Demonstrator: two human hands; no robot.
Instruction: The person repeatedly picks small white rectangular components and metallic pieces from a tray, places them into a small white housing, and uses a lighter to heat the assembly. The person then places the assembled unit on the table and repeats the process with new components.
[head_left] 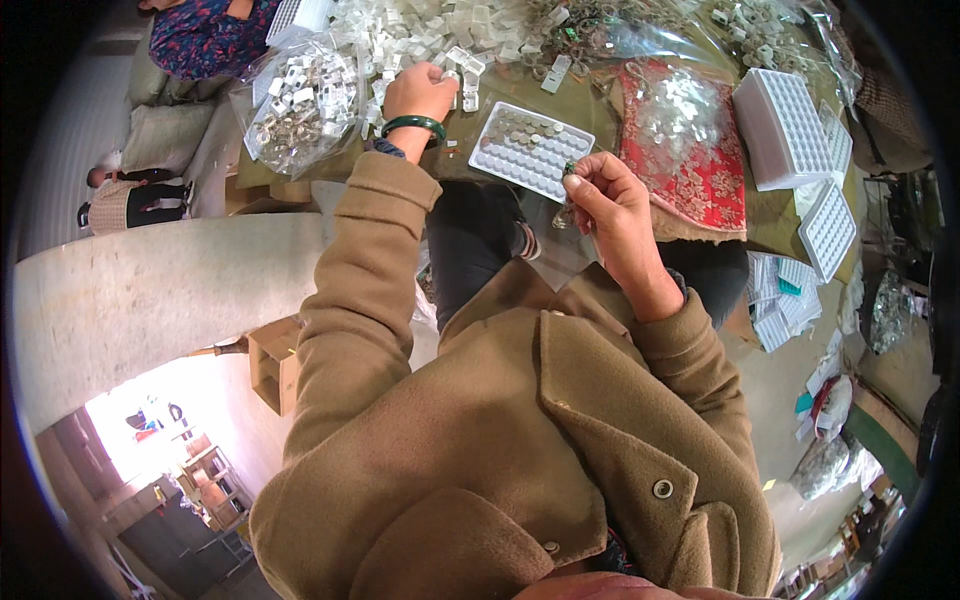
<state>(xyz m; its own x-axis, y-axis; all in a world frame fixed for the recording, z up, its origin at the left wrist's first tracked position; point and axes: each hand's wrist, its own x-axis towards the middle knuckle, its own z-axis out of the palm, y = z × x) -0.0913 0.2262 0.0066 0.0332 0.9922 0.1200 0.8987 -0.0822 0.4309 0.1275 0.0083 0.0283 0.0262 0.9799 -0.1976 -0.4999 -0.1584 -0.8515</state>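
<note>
My left hand [420, 93], with a dark green bangle [415, 124] at the wrist, reaches to the near edge of a heap of small white plastic pieces [405, 32]. Its fingers are curled around one white piece [452, 76], partly hidden by them. My right hand [618, 205] pinches a small part with thin wires [567, 212] between thumb and fingertips; a dark green bit shows at its top, and the rest dangles below. Between my hands lies a white tray with round pockets [497, 165], slightly tilted on the table. Several round silvery discs [530, 128] sit in its far rows.
A clear bag of white and metallic parts [303, 105] lies left; tangled wired parts [590, 20] lie farther back. At right, a clear bag [680, 110] rests on red flowered cloth [715, 185], beside stacked white trays [785, 130]. Other people [210, 38] are at far left.
</note>
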